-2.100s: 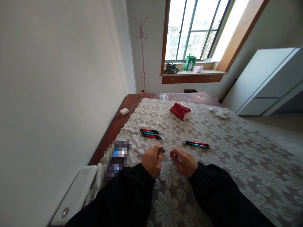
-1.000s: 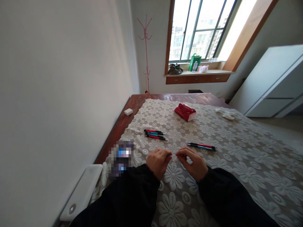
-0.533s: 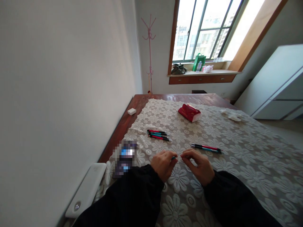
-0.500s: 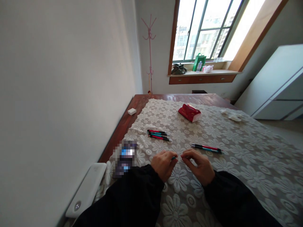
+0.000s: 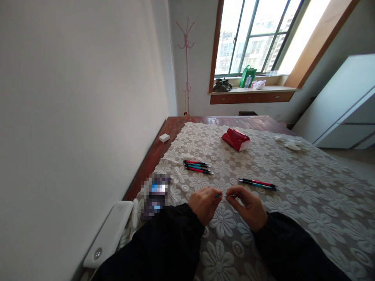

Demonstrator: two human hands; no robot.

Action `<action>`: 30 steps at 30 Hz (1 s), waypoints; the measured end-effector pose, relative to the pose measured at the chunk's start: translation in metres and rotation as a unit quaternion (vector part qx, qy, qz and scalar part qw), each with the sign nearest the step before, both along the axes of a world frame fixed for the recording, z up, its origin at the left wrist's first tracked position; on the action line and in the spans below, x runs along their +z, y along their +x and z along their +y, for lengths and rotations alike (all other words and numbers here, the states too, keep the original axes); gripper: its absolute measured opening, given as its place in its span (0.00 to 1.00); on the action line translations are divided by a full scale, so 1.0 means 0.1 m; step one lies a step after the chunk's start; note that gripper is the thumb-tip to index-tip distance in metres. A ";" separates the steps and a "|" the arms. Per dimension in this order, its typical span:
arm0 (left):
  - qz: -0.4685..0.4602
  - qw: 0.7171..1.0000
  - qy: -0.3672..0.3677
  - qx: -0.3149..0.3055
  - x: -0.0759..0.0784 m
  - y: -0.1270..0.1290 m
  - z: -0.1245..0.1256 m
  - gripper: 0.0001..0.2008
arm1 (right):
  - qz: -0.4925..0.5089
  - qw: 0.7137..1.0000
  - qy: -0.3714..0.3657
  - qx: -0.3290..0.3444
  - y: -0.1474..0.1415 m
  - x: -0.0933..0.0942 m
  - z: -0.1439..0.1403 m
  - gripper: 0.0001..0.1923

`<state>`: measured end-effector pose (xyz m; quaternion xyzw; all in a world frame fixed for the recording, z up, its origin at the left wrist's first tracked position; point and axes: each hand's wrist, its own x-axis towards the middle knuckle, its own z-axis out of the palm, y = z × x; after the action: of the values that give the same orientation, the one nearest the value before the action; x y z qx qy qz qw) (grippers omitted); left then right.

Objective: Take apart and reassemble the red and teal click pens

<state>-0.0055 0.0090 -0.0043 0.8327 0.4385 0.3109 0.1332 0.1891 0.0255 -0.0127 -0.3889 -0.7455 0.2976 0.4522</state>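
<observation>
My left hand (image 5: 204, 203) is closed around a teal pen part (image 5: 217, 195) whose tip pokes out toward the right. My right hand (image 5: 247, 206) pinches a thin pale piece (image 5: 230, 195) just in front of that tip; the two pieces almost meet. Both hands hover low over the lace flower tablecloth (image 5: 293, 203). Beyond them lie three pens (image 5: 197, 166) in a bunch, red and teal with black tips. Two more pens (image 5: 257, 183) lie side by side to the right.
A red packet (image 5: 236, 139) lies farther back on the cloth, crumpled white tissue (image 5: 288, 143) at the right. A small white box (image 5: 164, 137) sits on the bare wooden table edge. A blurred dark object (image 5: 156, 195) and a white device (image 5: 108, 233) lie near the left wall.
My hands have come closer together, so the thin piece in the right fingers now nearly touches the teal tip. The view has shifted slightly; the pens on the cloth have not moved.
</observation>
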 end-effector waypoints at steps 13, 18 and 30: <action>-0.040 0.999 0.016 0.008 0.03 0.00 -0.03 0.06 | -0.053 0.998 0.031 -0.001 0.00 -0.01 0.02 0.07; -0.060 0.998 0.022 0.015 0.03 0.00 -0.03 0.07 | -0.182 0.972 0.147 0.015 -0.05 -0.12 0.08 0.22; -0.062 0.997 0.010 0.038 0.04 0.00 -0.05 0.07 | -0.263 0.949 0.173 0.036 -0.06 -0.23 0.12 0.11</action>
<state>-0.0058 0.0045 -0.0006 0.7954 0.4580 0.3713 0.1402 0.1828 0.0377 -0.0357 -0.3419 -0.8914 0.0676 0.2896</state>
